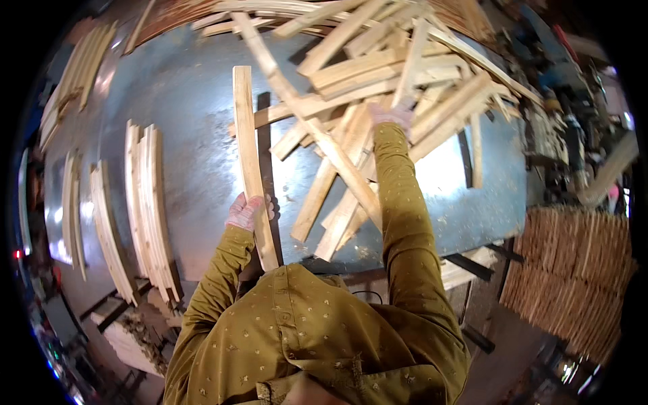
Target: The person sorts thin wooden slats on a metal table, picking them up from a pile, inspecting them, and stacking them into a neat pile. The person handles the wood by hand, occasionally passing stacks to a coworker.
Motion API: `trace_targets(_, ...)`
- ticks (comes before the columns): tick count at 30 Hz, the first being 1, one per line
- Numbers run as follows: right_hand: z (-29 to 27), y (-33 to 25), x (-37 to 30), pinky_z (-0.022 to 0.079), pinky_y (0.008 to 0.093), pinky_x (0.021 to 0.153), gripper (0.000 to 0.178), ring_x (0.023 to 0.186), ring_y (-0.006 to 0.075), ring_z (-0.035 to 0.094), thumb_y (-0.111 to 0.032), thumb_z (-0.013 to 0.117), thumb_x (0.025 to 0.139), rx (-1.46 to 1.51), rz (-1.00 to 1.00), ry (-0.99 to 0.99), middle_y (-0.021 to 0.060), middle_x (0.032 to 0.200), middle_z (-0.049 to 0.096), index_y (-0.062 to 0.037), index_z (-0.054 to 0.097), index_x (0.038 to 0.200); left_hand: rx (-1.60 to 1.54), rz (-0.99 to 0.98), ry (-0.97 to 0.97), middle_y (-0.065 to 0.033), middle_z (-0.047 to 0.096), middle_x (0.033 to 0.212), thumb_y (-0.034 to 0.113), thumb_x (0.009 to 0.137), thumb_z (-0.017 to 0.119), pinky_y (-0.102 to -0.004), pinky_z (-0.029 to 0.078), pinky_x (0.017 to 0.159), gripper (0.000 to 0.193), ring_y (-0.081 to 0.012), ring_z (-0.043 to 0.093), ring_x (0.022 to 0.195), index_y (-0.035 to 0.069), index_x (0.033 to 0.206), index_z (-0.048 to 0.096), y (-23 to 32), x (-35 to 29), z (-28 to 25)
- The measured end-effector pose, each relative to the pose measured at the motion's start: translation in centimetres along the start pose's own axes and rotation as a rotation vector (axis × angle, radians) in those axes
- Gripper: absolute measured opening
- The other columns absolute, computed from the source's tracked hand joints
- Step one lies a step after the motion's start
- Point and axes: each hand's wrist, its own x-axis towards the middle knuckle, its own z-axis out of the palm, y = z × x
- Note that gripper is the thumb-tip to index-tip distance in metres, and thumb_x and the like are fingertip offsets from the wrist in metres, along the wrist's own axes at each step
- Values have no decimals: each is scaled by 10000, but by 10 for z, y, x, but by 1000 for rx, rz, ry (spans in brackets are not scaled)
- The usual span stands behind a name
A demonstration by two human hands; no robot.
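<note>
My left hand (248, 211), in a pale pinkish glove, is closed around the lower part of a long wooden slat (244, 121). This slat points away from me, its near end close to my chest. My right arm stretches out to a loose pile of slats (368, 71) on the metal table (196, 135). There my right hand (393, 115), gloved too, grips the near end of another slat (412, 61); its fingers are partly hidden. A long slat (307, 121) lies slantwise across the pile between my hands.
On the table's left side stand neat groups of slats (145, 202), with more slats (74, 74) beyond them. A tall stack of thin wooden strips (567, 277) is at the right, past the table edge. Bundled strips lie along the far edge.
</note>
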Motion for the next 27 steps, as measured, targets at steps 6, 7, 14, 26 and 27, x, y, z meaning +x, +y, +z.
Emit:
trace_targets(6,0,-8,12,421,415,1059,859,1281,383,493,-269,670,821,-32,-627,-4,233,1437,448,-2,235,1513,1157,306,614,-190,673,1100,273,891,672,-475,544,763,569,-354,678,904,119,1381,428,27,-13,-114)
trace_targets(7,-11,-28,9,437,424,1034,868,1224,380,524,-244,698,814,-221,-797,-43,230,1392,480,-46,233,1519,1241,178,684,-192,664,1140,275,898,656,-485,538,784,578,-366,672,942,150,1403,404,49,-27,-112)
trace_targets(14,9,-103,88,265,465,1167,1359,1382,402,311,-410,943,472,-972,-1341,-285,215,1517,308,-96,172,1546,1819,-48,981,-175,527,1307,438,848,666,-492,485,917,721,-376,563,1148,123,1429,380,98,-49,-200)
trace_targets(26,36,-147,5,343,470,1093,1269,1244,372,470,-532,892,482,-1332,-1618,-757,180,1351,489,-87,261,1489,1619,589,1158,-257,358,1456,435,763,737,-569,259,1129,910,-447,342,1355,45,1473,322,27,-55,-140)
trace_targets(27,45,-154,-10,354,458,1090,1244,1267,346,461,-568,865,525,-1355,-1614,-843,153,1374,479,-95,253,1499,1578,601,1139,-257,358,1456,435,763,737,-569,259,1129,910,-447,342,1355,45,1473,322,18,-42,-131)
